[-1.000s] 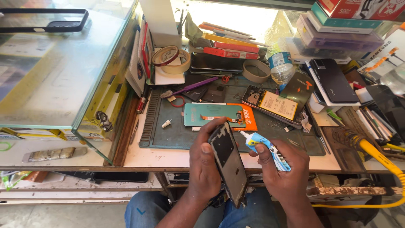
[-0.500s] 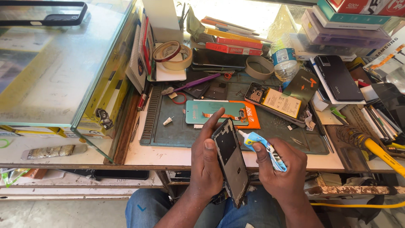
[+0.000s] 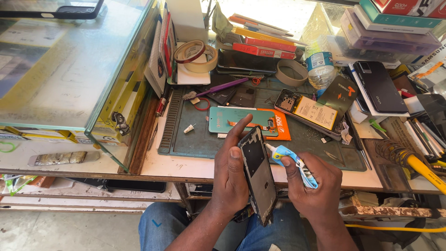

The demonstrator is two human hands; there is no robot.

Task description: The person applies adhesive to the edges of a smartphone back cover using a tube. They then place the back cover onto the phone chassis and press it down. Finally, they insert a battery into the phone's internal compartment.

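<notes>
Where fingers cover it, glue tube point(image 3: 294, 163) in right hand's point(image 3: 312, 190) grip (nozzle visible), left hand point(image 3: 231, 179) grasping phone frame point(image 3: 258, 173).

A small phone repair stall: an opened phone point(image 3: 310, 110) lies on the green work mat point(image 3: 209, 144) mid-workbench, tape rolls point(image 3: 197, 55) near its back edge, a glass display case point(image 3: 60, 69) at its left end.

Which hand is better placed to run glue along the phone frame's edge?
Right. The right hand already grips the small blue-and-white glue tube, nozzle at the edge of the dark rectangular phone frame. The left hand is busy holding that frame upright.
</notes>
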